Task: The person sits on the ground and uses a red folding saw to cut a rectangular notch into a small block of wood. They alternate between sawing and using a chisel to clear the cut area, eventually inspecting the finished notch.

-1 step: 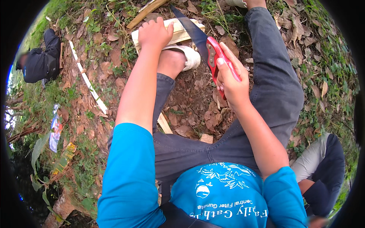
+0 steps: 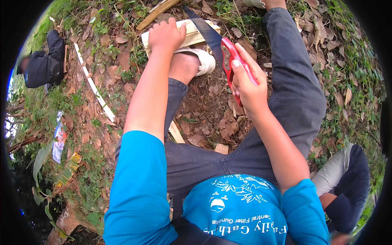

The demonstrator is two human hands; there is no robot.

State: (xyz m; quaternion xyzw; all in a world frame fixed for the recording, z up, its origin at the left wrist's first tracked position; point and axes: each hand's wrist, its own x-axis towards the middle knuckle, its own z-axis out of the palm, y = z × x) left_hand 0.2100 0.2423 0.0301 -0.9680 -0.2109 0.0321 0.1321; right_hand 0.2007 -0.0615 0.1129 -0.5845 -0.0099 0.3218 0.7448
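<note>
Across the pale wood [image 2: 191,37], the saw blade [image 2: 207,33] slants — tip forward-left.

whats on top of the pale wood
The left hand lies on the pale wood, and the saw's blade crosses over its right end. The wood underneath them is hidden

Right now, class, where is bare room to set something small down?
Leaf-strewn soil between the left trouser leg and right hand, below the white shoe in view. Another leafy patch lies between the white strip and left forearm. Crowded: where the left hand, pale wood, shoe and red-handled saw sit close.
</note>
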